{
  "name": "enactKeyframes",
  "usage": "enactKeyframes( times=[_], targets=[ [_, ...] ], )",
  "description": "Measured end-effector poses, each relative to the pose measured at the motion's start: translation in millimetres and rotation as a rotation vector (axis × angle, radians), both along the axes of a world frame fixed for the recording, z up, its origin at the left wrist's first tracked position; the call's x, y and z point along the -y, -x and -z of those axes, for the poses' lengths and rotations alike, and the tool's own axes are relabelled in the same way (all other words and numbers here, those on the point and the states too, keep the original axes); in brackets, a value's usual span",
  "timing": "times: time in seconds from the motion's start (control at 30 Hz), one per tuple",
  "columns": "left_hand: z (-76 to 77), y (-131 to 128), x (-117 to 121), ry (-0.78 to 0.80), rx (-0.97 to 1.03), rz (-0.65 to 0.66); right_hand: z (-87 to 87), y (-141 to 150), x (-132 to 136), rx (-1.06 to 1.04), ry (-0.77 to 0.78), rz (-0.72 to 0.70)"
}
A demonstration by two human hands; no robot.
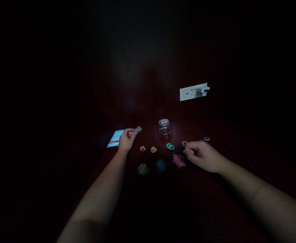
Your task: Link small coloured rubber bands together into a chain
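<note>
My left hand (pixel 127 139) is closed at the fingertips on a small mixed-colour bunch of hair ties (pixel 138 129), beside a lit phone. My right hand (pixel 201 153) is in a pinch, its fingertips right by purple hair ties (pixel 184 143); what it holds, if anything, I cannot make out. Between the hands lie pink hair ties (pixel 143 148), yellow hair ties (pixel 153 149) and green hair ties (pixel 170 146). Nearer me are heaps of thin bands: a pale yellowish heap (pixel 143 168), a blue heap (pixel 160 165) and a pink heap (pixel 179 161).
A clear lidded jar (pixel 165 127) stands toward the back. The phone (pixel 116 138) lies at the left edge. One teal hair tie (pixel 207 138) sits beyond my right hand. A wall socket (pixel 193 92) holds a plug. The surroundings are very dark.
</note>
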State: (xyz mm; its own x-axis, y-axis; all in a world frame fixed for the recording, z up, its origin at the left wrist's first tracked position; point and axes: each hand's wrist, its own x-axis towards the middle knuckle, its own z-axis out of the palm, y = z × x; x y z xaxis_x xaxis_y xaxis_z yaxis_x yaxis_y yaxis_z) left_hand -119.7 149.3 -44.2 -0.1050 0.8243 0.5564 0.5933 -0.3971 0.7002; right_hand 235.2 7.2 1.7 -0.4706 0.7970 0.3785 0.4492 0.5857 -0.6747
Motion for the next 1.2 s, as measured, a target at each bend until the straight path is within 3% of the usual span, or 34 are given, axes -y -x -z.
enactKeyframes(
  times=[0.2,0.37,0.5,0.57,0.7,0.8,1.2],
  targets=[
    [-0.9,-2,4,-0.028,0.058,0.120,0.6,0,-1,0.026,-0.025,0.012],
    [-13.9,-20,21,-0.048,0.030,0.159,1.1,0,-2,0.029,-0.005,0.015],
    [-30.7,-52,59,-0.030,0.008,0.198,-4.5,2,1,0.059,0.014,0.014],
    [-37.7,-73,86,0.045,0.045,0.290,-7.2,5,3,0.058,-0.026,0.032],
    [-47.4,-108,139,0.168,0.216,0.440,-7.2,14,8,0.004,-0.084,0.047],
    [-52.0,-124,161,0.217,0.338,0.513,-4.9,21,10,-0.046,-0.107,-0.005],
    [-38.9,-136,157,0.275,0.320,0.514,-4.3,28,8,-0.099,-0.143,0.000]
  ],
)
